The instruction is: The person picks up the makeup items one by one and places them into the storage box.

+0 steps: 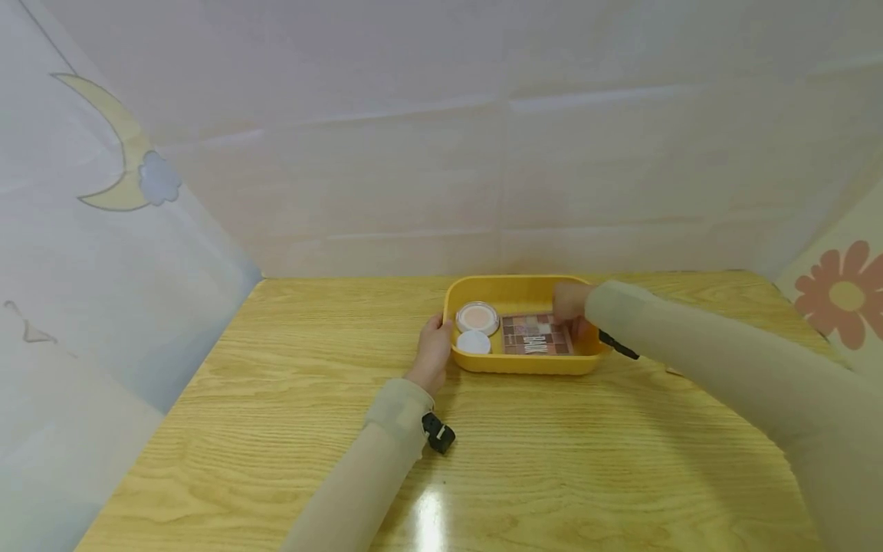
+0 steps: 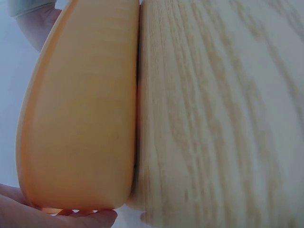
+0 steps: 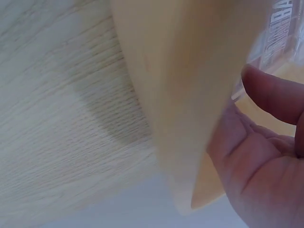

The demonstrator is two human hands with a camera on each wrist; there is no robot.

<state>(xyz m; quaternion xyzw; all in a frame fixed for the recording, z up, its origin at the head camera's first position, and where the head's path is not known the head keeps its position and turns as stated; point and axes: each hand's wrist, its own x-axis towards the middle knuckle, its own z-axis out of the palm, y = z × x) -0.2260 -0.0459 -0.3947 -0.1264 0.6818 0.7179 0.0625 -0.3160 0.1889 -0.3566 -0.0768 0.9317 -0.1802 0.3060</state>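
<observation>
A yellow plastic bin (image 1: 524, 365) stands on the wooden table. My left hand (image 1: 433, 351) holds it at its left end; in the left wrist view the fingers (image 2: 90, 218) lie along the end wall. Inside, on the left, sit a round compact (image 1: 477, 317) with a clear rim and a white round lid or jar (image 1: 474, 343). Beside them lies a flat eyeshadow palette (image 1: 534, 337) with large lettering. My right hand (image 1: 571, 301) reaches into the right end, next to the palette. Its thumb (image 3: 273, 92) shows near the palette's edge, while the bin wall hides its fingertips.
The wooden table (image 1: 290, 429) spreads around the bin. A pale wall covering (image 1: 386, 176) rises behind it. Partly under the right forearm, a small light object (image 1: 674, 372) is too hidden to identify. Each wrist wears a black strap (image 1: 438, 433).
</observation>
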